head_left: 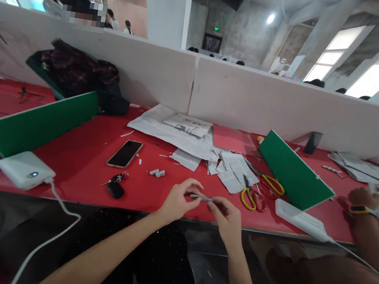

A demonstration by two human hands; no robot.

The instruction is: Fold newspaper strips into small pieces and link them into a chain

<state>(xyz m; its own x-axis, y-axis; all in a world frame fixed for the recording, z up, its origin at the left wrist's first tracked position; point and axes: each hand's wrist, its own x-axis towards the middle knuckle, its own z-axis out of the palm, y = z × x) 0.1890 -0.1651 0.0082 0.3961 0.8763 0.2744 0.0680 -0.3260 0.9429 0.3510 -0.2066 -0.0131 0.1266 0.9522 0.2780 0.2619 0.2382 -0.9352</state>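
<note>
My left hand (178, 201) and my right hand (227, 218) meet over the front edge of the red table (81, 163). Both pinch the ends of a small folded strip of newspaper (202, 198) held between them. Two tiny folded paper pieces (157, 172) lie on the table just left of my hands. Cut newspaper scraps (231, 170) and larger sheets (173, 132) are spread behind them.
A phone (125, 153) and car key (115, 188) lie at left, a white power bank (25, 169) with cable further left. Yellow scissors (251, 195) and red scissors (269, 183) sit at right. Green dividers (40, 120) (293, 170) flank the space. Another person's hands (366, 203) work at right.
</note>
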